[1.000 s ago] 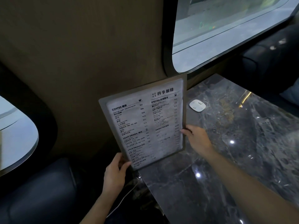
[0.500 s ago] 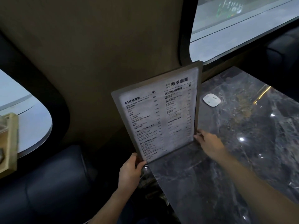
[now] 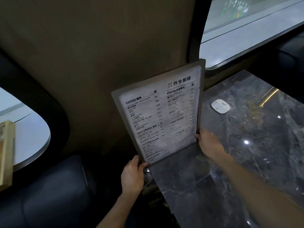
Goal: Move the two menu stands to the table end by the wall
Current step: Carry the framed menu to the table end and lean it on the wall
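A grey-framed menu stand (image 3: 160, 112) with a white printed drinks list stands upright at the left edge of the dark marble table (image 3: 246, 162), close to the brown wall (image 3: 98, 55). My left hand (image 3: 133, 176) grips its lower left corner, off the table's edge. My right hand (image 3: 208, 142) holds its lower right edge, resting over the tabletop. Only one menu stand is in view; whether a second panel sits behind it is hidden.
A small white square device (image 3: 220, 106) lies on the table to the right of the menu. A window (image 3: 246, 30) runs above the table's far end. A dark seat (image 3: 49, 195) is at lower left, with another pale table (image 3: 31, 137) and a wooden item (image 3: 6, 153) beyond.
The menu stand has stayed in both hands and sits a little further right and more upright in view; the view has shifted left, showing more of the wooden item.
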A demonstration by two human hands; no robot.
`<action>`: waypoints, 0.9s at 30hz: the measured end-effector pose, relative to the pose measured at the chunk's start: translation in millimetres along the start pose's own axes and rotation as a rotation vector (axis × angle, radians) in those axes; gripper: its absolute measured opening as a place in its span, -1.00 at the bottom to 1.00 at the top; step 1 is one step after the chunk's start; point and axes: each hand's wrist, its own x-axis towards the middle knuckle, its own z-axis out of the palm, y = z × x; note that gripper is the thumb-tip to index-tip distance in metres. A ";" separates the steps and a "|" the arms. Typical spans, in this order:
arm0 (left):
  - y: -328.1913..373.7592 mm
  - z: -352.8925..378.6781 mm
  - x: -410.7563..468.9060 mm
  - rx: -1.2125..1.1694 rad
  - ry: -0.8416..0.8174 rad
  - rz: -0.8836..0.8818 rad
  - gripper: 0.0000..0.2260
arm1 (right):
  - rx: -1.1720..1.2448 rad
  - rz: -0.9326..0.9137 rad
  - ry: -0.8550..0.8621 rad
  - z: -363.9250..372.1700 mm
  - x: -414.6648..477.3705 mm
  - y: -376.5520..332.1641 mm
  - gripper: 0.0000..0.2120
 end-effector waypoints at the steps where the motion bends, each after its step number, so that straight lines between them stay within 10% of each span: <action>1: 0.4 -1.4 4.1 -0.010 0.007 -0.004 -0.89 | -0.005 -0.005 0.008 -0.1 3.7 -3.0 -0.74; 27: -4.3 -9.0 64.1 0.171 0.063 -0.084 -0.83 | -0.086 -0.036 0.027 -4.8 55.2 -30.1 -0.73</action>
